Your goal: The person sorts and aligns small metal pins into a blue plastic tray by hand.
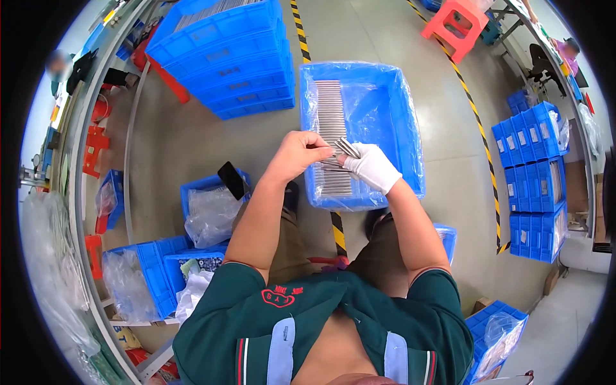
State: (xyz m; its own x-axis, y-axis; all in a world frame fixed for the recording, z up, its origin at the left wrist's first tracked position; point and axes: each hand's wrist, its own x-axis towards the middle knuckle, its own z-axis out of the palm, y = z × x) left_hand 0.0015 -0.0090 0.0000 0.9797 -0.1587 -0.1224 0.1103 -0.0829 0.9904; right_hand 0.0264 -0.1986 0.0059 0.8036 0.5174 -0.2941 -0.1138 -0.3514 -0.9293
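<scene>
In front of me a blue plastic crate (417,147) lined with clear film holds a long row of thin silvery metal rods (331,106) along its left side. My right hand (375,168), in a white glove with bare fingertips, is closed around a small bunch of metal rods (347,148) above the row. Bare and close beside it, my left hand (298,156) has thumb and fingers pinched together near the bunch's ends. What lies between those fingertips is too small to make out.
Stacked blue crates (250,70) stand at the far left, more blue crates (536,186) at the right. A black phone (231,180) rests by a bagged crate left of my knee. A red stool (456,27) stands far right. Yellow-black tape (478,131) marks the floor.
</scene>
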